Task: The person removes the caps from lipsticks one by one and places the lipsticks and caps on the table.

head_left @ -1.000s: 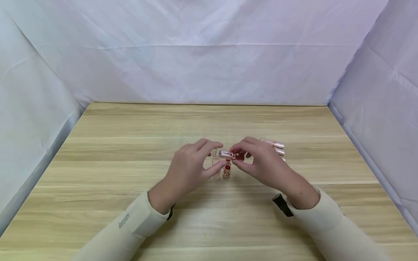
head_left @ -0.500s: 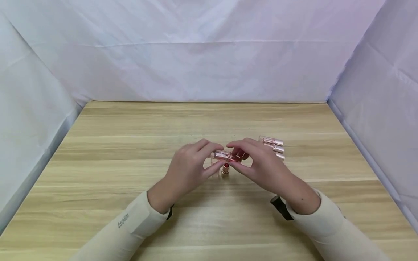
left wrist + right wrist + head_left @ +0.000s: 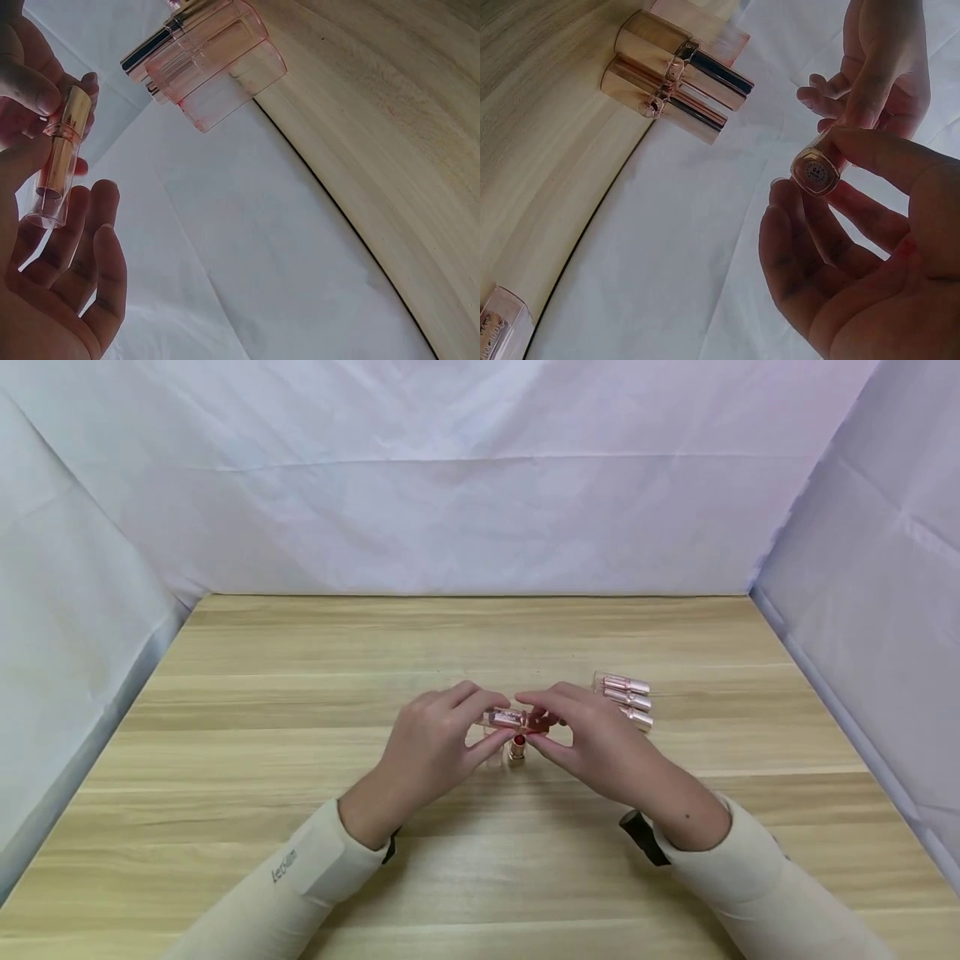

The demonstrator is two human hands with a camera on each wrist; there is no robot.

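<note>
Between the two hands a capped lipstick (image 3: 506, 718) is held sideways over the table. My left hand (image 3: 442, 731) pinches its clear-capped end between thumb and finger. My right hand (image 3: 592, 727) grips the gold base end; the base's round label (image 3: 816, 172) faces the right wrist camera. Just below them stands an uncapped lipstick (image 3: 517, 748) with a red tip, and a clear cap (image 3: 494, 758) is beside it, partly behind the left thumb. In the right wrist view, two gold lipsticks (image 3: 654, 49) stand side by side.
Several capped lipsticks (image 3: 628, 685) lie in a row on the wooden table (image 3: 300, 693), beyond the right hand. White cloth (image 3: 480, 527) hangs behind the table and along both sides.
The left thumb and finger, spread around the lipstick's end a second ago, have closed on it. The lipstick has shifted slightly left, and the lying lipsticks show more fully behind the right hand.
</note>
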